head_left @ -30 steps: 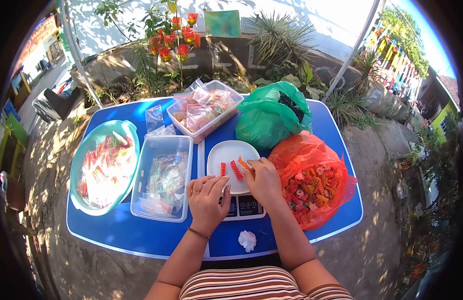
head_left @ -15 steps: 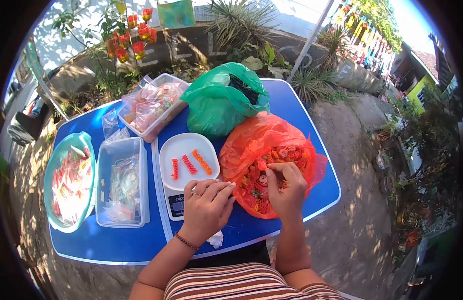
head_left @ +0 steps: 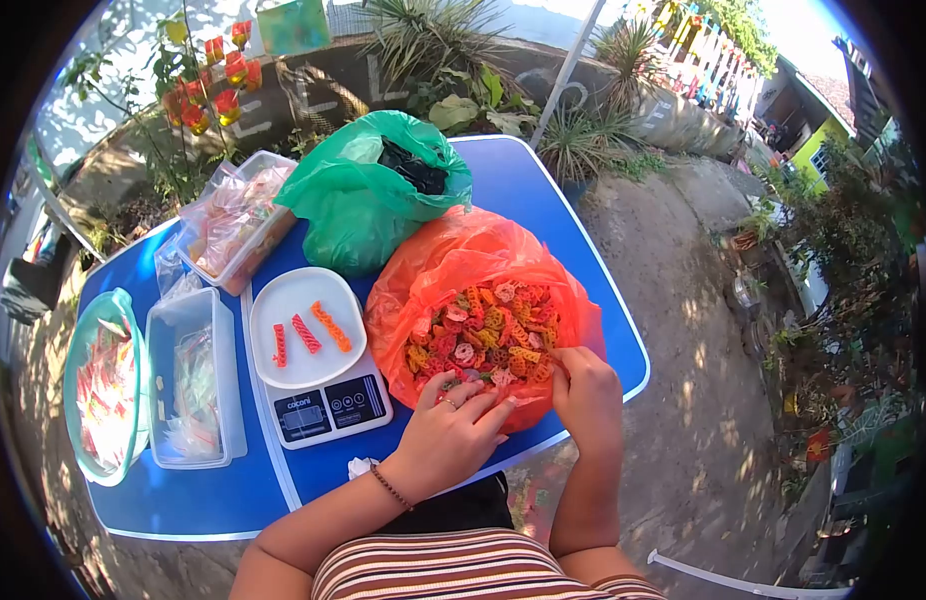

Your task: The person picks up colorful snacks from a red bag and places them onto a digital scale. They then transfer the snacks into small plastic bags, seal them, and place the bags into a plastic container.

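An orange-red plastic bag (head_left: 413,290) stands open, full of red, orange and yellow wheel-shaped snack pieces (head_left: 503,325). My left hand (head_left: 458,430) lies over the bag's near-left edge, fingers apart and reaching toward the pieces; it holds nothing I can see. On the bag's right side my right hand (head_left: 588,395) is closed in a pinch at the edge of the pile. What lies between its fingertips is too small to make out. To the left, a kitchen scale (head_left: 333,410) carries a white tray (head_left: 273,365) with three twisted snack pieces (head_left: 304,334), red and orange.
Behind the orange bag sits a green plastic bag (head_left: 343,220). Further left are a tub of filled packets (head_left: 238,225), a clear tub of plastic bags (head_left: 193,390) and a teal basin (head_left: 138,350) of packets. All stand on a blue table (head_left: 543,210).
My view has shifted right, so the table's things appear further left. My left hand has moved from before the scale to the bag's edge. My right hand has moved toward the bag's right side.
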Tool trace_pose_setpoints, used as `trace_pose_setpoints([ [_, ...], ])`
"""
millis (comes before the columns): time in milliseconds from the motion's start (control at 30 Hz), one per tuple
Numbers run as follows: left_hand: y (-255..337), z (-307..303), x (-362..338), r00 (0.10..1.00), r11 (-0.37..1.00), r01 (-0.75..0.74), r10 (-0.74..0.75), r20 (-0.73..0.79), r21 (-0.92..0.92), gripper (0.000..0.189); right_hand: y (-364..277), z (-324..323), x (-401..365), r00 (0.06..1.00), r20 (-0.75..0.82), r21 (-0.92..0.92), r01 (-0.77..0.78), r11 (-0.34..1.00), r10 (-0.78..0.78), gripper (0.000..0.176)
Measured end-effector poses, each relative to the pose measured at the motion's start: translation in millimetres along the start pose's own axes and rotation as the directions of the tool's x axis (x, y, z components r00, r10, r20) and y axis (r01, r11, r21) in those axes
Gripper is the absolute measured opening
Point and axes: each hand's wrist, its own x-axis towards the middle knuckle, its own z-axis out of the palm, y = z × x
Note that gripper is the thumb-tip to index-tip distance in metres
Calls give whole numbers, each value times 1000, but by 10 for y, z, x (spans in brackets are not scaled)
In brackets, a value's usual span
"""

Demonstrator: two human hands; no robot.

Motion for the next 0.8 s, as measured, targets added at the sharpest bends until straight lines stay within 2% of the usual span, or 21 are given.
trace_pose_setpoints([
  [100,33,62,5,996,999,-37,39,76,-25,47,-78,23,125,994,-50,-33,97,995,-98,19],
  [200,74,138,-17,988,995,-74,82,133,-61,51,-72,253,212,982,-19,59,188,980,-187,25],
  [300,90,183,-78,983,992,-111,120,138,-67,54,-176,296,225,990,51,-42,136,990,-134,31],
  [400,79,167,-119,984,991,-121,128,127,-62,56,-160,328,229,994,30,2,103,995,-103,31],
  [500,61,126,-128,986,992,-111,117,118,-56,55,-97,432,231,993,1,-83,121,989,-121,26],
  [700,9,28,-171,998,999,-46,47,35,-6,52,-178,338,182,995,7,17,101,995,-101,20],
  [800,-14,-7,-212,999,999,-35,36,25,-13,50,-158,371,183,989,-18,-7,147,989,-147,18],
])
